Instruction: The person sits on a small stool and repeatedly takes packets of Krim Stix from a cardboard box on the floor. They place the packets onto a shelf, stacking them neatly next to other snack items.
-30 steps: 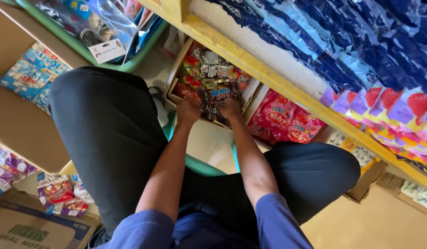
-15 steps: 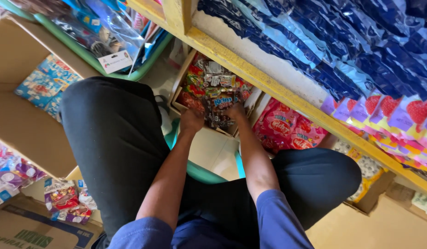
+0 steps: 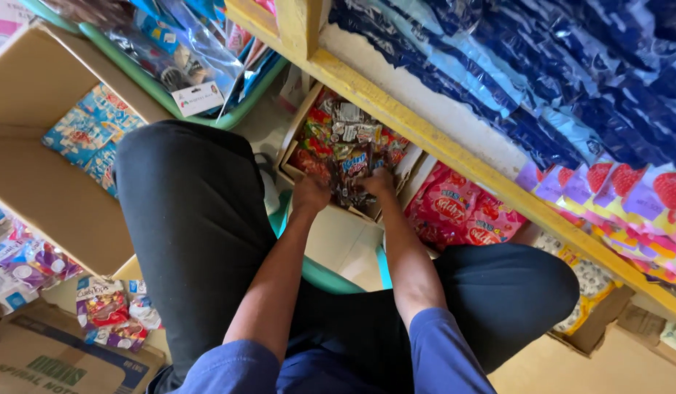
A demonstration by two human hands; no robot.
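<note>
At the bottom of the frame the person's blue sleeves are cut off, and dark trousers hide most of the green seat beneath. Mid-frame, the left hand point(image 3: 309, 195) and right hand point(image 3: 380, 182) reach into an open cardboard box point(image 3: 292, 152) of small wrapped sweets, together gripping a dark bundle of packets point(image 3: 352, 171); the fingers are buried and hard to make out. Just right, red snack bags point(image 3: 462, 215). Upper left, a green basket point(image 3: 126, 64) holds clear packets.

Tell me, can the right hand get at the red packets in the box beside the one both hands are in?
Probably yes. The right hand is at the candy box, and the red packets lie uncovered right beside it, with nothing between.
</note>
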